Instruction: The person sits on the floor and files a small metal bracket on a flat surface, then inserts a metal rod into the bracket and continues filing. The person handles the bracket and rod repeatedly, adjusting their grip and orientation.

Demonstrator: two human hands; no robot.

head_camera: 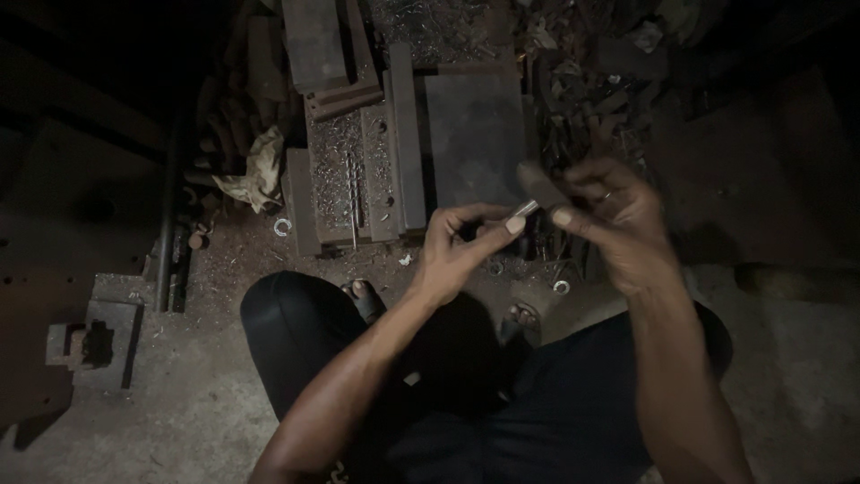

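Just right of frame centre, above the squatting knees: a short metal rod (524,211), bright at its near end, pinched there by the left hand (457,246) between thumb and forefinger, with the right hand (614,220) wrapped round a dark blurred piece (540,184) at its far end. Probably stiff, dense for its size and slick-sided, so best held by both ends, as now. At ten o'clock, a long drill bit (351,197) on a grit-strewn steel block (358,170); at eleven, a crumpled rag (255,170).
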